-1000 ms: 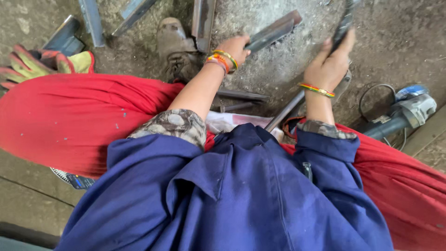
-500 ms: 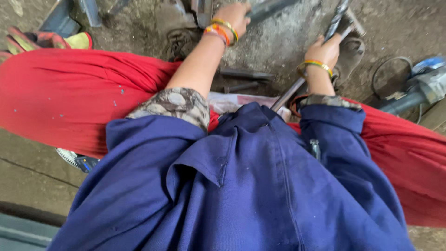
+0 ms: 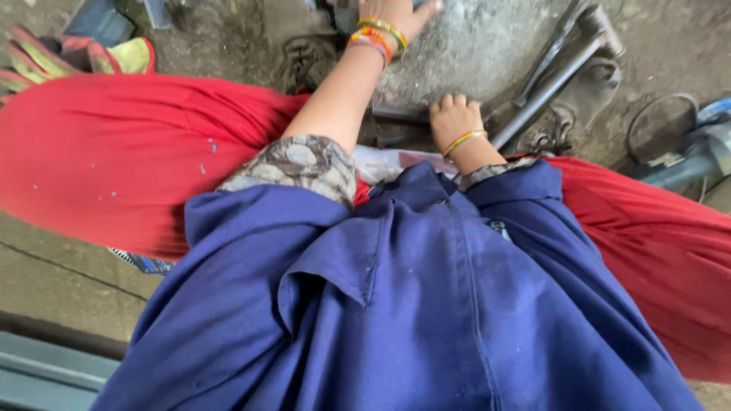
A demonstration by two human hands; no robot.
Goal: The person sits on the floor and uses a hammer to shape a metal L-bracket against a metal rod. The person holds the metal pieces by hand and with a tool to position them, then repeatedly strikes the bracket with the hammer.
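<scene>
Left hand [image 3: 400,14] at 12 o'clock, grip unclear at frame edge; right hand [image 3: 454,116] curled on dark metal bar [image 3: 400,114]; grinder [image 3: 689,164] at 3.

Two bare hands show: the left hand [image 3: 400,14] at the top centre edge and the right hand [image 3: 454,118] just right of centre. One yellow and red work glove [image 3: 72,57] lies at the upper left. Two long grey metal bars [image 3: 552,76] lie crossed at the upper right. One grey power tool with a black cable [image 3: 689,160] sits at the right edge.
</scene>
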